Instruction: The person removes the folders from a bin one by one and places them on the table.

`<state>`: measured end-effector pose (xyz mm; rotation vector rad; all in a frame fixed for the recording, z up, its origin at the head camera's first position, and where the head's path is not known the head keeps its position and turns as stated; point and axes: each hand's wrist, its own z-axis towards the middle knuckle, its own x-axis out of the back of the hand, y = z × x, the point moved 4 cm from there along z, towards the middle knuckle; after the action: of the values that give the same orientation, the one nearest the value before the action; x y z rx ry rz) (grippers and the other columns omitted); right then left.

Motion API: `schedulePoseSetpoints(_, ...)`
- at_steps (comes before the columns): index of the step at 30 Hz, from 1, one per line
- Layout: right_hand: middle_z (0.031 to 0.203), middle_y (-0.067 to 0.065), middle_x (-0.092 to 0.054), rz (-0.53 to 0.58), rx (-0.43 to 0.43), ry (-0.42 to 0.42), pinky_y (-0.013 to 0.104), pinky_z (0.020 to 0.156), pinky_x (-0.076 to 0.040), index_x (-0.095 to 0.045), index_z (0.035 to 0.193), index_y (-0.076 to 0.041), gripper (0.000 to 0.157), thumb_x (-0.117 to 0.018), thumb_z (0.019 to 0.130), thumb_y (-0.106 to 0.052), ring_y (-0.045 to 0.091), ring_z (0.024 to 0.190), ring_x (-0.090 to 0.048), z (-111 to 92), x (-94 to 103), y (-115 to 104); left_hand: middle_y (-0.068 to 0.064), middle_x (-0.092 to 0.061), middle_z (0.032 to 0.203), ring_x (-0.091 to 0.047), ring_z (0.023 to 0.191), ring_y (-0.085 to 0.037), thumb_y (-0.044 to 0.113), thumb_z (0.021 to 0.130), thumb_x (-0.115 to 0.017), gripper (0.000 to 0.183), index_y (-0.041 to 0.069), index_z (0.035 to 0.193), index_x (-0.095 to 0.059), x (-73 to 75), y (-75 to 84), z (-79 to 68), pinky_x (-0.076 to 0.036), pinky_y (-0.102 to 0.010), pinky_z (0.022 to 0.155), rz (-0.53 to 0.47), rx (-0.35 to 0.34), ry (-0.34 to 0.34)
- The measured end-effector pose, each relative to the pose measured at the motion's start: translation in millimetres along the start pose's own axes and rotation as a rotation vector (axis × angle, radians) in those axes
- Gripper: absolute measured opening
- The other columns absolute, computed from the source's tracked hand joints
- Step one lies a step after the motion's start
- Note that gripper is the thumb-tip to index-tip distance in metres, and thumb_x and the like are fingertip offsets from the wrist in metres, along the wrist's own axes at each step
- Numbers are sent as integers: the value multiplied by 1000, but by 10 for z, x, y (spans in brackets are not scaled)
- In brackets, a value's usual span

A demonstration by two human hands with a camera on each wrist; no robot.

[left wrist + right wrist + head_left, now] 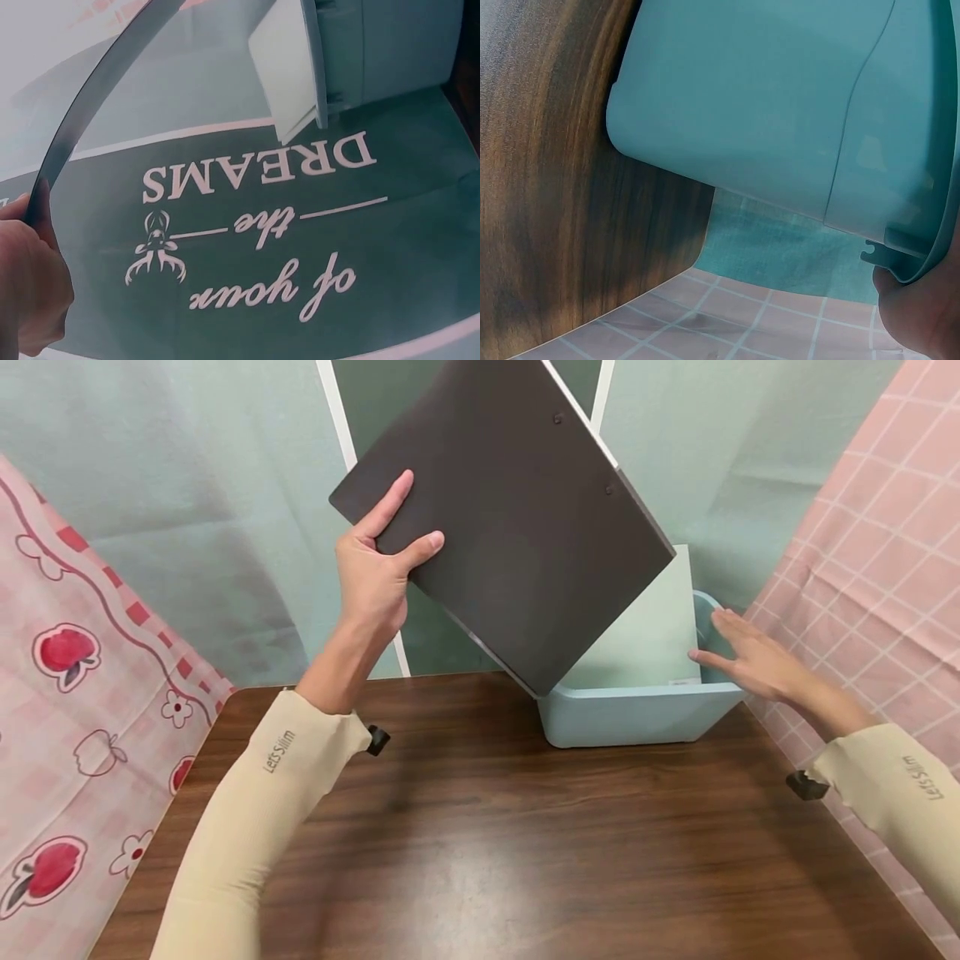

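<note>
My left hand (375,577) grips a thin dark grey panel (510,527) near its left corner, with thumb and forefinger spread over the face I see. The panel is held up at a tilt, its lowest corner overlapping the left end of a light blue plastic bin (637,714). Its thin edge (71,120) shows beside the left hand in the left wrist view. Inside the bin a pale flat sheet (645,627) stands upright, partly hidden by the panel. My right hand (761,660) is at the bin's right rim, fingers extended and holding nothing.
The bin stands at the back right of a brown wooden table (480,843). Behind hangs a grey-green cloth (187,527) with white lettering visible in the left wrist view. Pink patterned cloths flank the table, apples on the left cloth (97,693), a grid on the right cloth (847,577).
</note>
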<state>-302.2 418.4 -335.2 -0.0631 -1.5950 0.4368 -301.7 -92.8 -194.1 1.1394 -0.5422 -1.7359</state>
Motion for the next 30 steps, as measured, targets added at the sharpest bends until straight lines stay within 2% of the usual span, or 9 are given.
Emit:
schedulePoseSetpoints(8, 172, 31, 2, -5, -1, 2, 63, 129, 0, -3, 166, 7, 94, -49, 109, -52, 46, 161, 4, 9, -14, -30, -8, -65, 145, -63, 126, -26, -28, 77, -76, 69, 3, 138, -70, 199, 212, -61, -60, -32, 97, -24, 26, 3)
schedulePoseSetpoints(12, 172, 32, 2, -8, 1, 3, 61, 129, 1, -3, 165, 8, 94, -48, 110, -52, 46, 161, 4, 8, -13, -27, -11, -61, 148, -61, 129, -29, -28, 78, -75, 68, 4, 137, -71, 298, 298, -81, -61, -33, 93, -28, 60, -8)
schedulePoseSetpoints(21, 172, 32, -1, 3, 8, 15, 62, 129, -1, -5, 165, 9, 94, -51, 109, -51, 47, 161, 2, -12, -24, -31, -12, -54, 154, -56, 136, -30, -26, 79, -76, 69, 6, 139, -70, 602, 411, -142, -60, -30, 95, 32, 147, -32)
schedulePoseSetpoints(30, 172, 33, 1, -10, -1, 6, 61, 129, 1, -3, 165, 8, 94, -49, 109, -51, 47, 161, 3, -6, -18, -8, -14, -50, 158, -57, 135, -29, -27, 78, -77, 71, 6, 140, -69, 910, 500, -142, -61, -32, 91, 17, 227, -26)
